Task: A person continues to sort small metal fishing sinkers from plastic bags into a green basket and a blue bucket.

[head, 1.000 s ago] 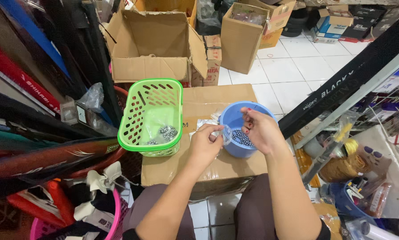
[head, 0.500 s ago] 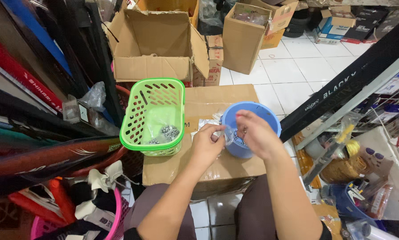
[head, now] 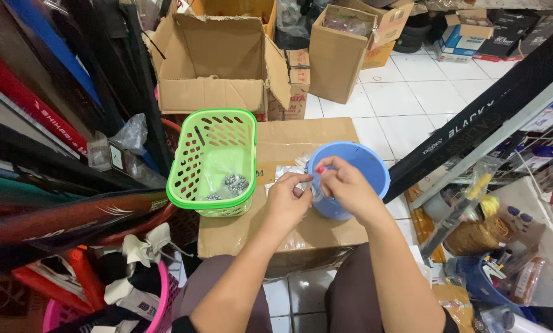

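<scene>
Head view — hands [head: 316, 191] pinch bag [head: 315, 190]

A shop's stockroom: open cardboard boxes [head: 218, 61] and racks of long packaged goods [head: 36, 117] crowd the tiled floor [head: 412, 92].

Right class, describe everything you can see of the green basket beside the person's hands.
The green basket looks like moulded plastic, rectangular with rounded corners, a thick rim and slotted walls. It stands upright and open on a flattened cardboard box, left of the blue bowl. Inside lie small clear bags of dark round pieces near the front. Neither the left hand nor the right hand touches it.
</scene>
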